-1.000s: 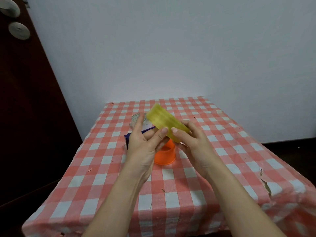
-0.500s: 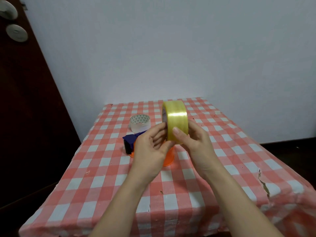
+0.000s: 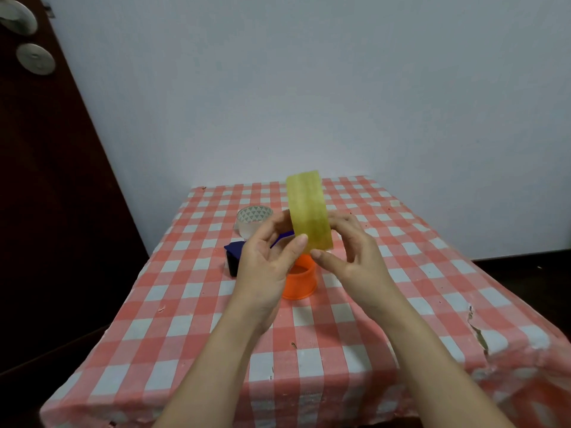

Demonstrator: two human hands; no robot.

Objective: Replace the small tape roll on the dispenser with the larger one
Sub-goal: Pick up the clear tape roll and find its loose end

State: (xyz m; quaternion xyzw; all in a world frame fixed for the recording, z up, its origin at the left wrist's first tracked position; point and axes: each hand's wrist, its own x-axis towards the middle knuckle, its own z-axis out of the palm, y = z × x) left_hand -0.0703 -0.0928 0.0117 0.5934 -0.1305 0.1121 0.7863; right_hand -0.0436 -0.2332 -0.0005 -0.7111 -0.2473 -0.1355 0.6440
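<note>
I hold a large yellow tape roll (image 3: 310, 213) edge-on above the table, its outer band facing me. My left hand (image 3: 265, 257) grips its left side and my right hand (image 3: 349, 251) grips its right side, thumbs at the lower edge. Below my hands lies the dispenser with an orange round hub (image 3: 301, 281) and a dark blue body (image 3: 234, 254), partly hidden by my left hand. A small clear tape roll (image 3: 251, 220) with a patterned core lies flat on the cloth behind the dispenser.
The table wears a red and white checked cloth (image 3: 309, 350), torn at the right edge (image 3: 477, 332). A white wall stands close behind the table. A dark wooden door (image 3: 46, 180) with metal knobs is at the left.
Both hands kept turning the yellow roll: it was tilted flat-ish a second ago, then upright, and now stands slightly higher with its band leaning left at the top.
</note>
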